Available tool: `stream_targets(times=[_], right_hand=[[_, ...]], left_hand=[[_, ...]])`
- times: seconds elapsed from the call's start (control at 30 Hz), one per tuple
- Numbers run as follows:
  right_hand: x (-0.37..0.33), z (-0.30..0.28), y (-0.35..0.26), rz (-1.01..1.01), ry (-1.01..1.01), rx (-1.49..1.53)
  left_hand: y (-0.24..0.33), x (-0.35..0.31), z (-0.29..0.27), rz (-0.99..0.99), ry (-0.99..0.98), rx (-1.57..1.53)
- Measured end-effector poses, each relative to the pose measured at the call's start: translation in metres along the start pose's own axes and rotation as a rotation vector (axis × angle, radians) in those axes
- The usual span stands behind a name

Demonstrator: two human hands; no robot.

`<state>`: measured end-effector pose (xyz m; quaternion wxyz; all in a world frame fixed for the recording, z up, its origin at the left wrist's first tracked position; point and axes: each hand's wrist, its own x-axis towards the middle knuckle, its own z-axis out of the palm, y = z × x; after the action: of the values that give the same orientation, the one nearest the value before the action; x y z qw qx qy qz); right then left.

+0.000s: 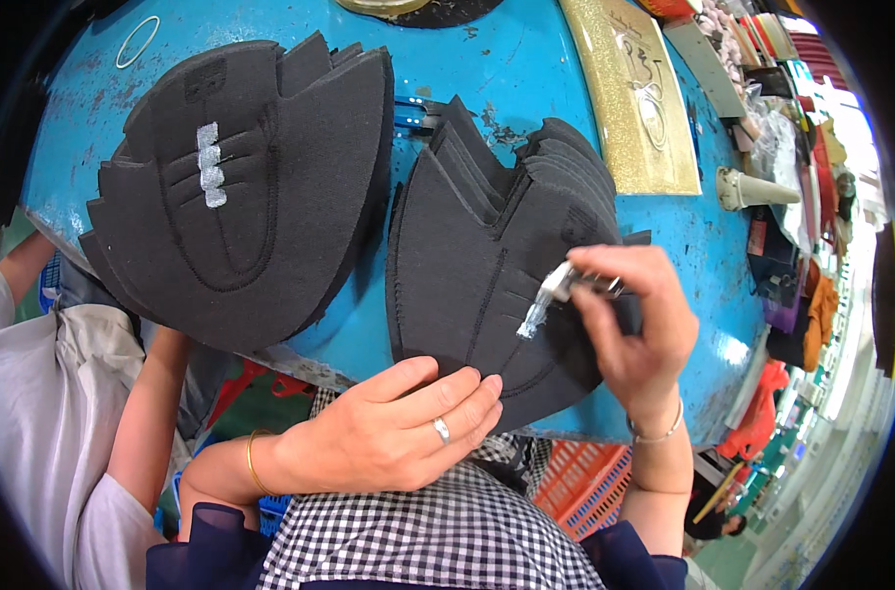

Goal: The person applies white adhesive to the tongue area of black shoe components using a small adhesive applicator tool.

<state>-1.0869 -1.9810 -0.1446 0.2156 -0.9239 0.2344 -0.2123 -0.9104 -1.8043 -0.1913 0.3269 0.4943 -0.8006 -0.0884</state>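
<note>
My right hand [642, 320] pinches a small tool with a white head and a dark shiny body [558, 282]. Its tip meets a silvery streak [533, 322] on the right-hand stack of black felt-like shaped pieces [447, 251]. These pieces carry stitched lines and short slits. Across the near edge of that stack lies my left hand [408, 423], fingers stretched out flat, a ring on one of them. Left of it sits a second stack of black pieces [320, 187], its top one bearing a silver strip [211, 165] across the slits.
The stacks lie on a worn blue table [526, 69]. A gold glittery sheet [654, 147] and a pale cone-shaped object [757, 189] are beyond, with clutter along the right. At left, another person's arm [143, 423] reaches under the left stack. Below the table is an orange basket [580, 482].
</note>
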Motion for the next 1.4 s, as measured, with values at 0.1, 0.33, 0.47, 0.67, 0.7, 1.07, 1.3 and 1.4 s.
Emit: stream_targets(times=[0.1, 0.33, 0.47, 0.67, 0.7, 1.07, 1.3, 1.4], right_hand=[[0.003, -0.003, 0.004, 0.01, 0.024, -0.049], [-0.009, -0.011, -0.017, -0.03, -0.166, 0.177], [0.007, -0.029, 0.003, 0.256, 0.186, 0.289], [0.117, 0.007, 0.037, 0.203, 0.228, 0.517], [0.135, 0.014, 0.043, 0.173, 0.186, 0.455], [0.25, 0.093, 0.045, -0.096, 0.131, -0.05], [0.239, 0.069, 0.04, -0.087, 0.1, 0.109], [0.223, 0.052, 0.036, -0.166, 0.099, 0.022]], left_hand=[[0.003, 0.007, -0.008, 0.018, -0.033, 0.027], [0.009, 0.015, -0.022, 0.019, -0.14, 0.03], [0.005, 0.018, -0.022, 0.063, -0.124, 0.026], [-0.001, 0.016, -0.016, 0.172, 0.196, -0.04], [0.001, 0.015, -0.021, 0.233, 0.278, -0.018], [-0.044, -0.047, -0.094, -0.457, 0.274, 0.47], [-0.017, -0.035, -0.058, -0.18, 0.191, -0.065], [-0.007, -0.019, -0.032, -0.09, 0.11, -0.053]])
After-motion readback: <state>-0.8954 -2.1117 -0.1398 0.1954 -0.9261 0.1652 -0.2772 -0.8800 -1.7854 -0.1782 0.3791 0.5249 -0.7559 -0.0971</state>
